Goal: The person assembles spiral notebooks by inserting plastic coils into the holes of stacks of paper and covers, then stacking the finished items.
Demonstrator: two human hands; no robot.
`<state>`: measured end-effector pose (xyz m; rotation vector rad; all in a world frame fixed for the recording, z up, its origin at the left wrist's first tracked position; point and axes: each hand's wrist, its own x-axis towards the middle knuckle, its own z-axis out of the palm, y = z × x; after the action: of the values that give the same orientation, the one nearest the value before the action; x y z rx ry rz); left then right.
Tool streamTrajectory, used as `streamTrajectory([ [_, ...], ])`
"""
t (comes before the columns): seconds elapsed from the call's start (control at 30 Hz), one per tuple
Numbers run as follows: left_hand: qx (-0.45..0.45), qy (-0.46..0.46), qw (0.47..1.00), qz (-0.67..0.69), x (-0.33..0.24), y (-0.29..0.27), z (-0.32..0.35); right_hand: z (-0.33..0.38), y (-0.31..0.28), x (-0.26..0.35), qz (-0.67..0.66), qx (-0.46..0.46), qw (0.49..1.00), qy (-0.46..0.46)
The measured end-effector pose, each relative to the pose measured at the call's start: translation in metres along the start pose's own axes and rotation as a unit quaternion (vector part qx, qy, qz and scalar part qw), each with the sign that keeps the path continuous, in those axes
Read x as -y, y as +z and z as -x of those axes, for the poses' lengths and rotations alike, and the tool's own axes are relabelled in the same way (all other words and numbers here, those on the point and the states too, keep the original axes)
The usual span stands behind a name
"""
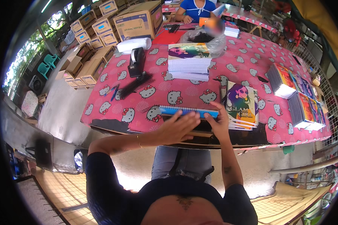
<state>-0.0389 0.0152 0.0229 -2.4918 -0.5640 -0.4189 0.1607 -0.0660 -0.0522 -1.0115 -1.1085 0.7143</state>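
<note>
Lying at table's near edge, blue notebook (187, 111), long axis left-right | left hand (176, 127) flat, fingers spread, pressing its near side | right hand (218, 122) half-curled at its right end, nearer the stack of covered notebooks (242, 105) | pink patterned tablecloth (154, 93) beneath.

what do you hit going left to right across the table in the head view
tape dispenser → white paper stack → notebook with a face cover → fanned notebook stacks
</note>
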Motion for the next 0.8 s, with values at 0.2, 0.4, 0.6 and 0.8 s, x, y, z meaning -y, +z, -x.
streamTrajectory([
  [0.2, 0.052, 0.13, 0.986, 0.092, -0.02, 0.017, 0.038, 0.002, 0.011, -0.003, -0.029, -0.007, 0.999, -0.028],
  [0.4, 0.005, 0.04, 0.998, 0.047, -0.008, 0.012, 0.007, 0.009, 0.003, -0.004, -0.048, 0.037, 0.998, 0.023],
  [0.6, -0.046, 0.028, 0.998, 0.017, -0.002, 0.004, -0.017, 0.008, -0.001, -0.006, 0.023, 0.074, 0.997, 0.028],
  [0.8, -0.033, 0.028, 0.998, 0.053, -0.005, 0.0, -0.02, 0.008, 0.0, -0.009, 0.085, 0.066, 0.994, 0.029],
])
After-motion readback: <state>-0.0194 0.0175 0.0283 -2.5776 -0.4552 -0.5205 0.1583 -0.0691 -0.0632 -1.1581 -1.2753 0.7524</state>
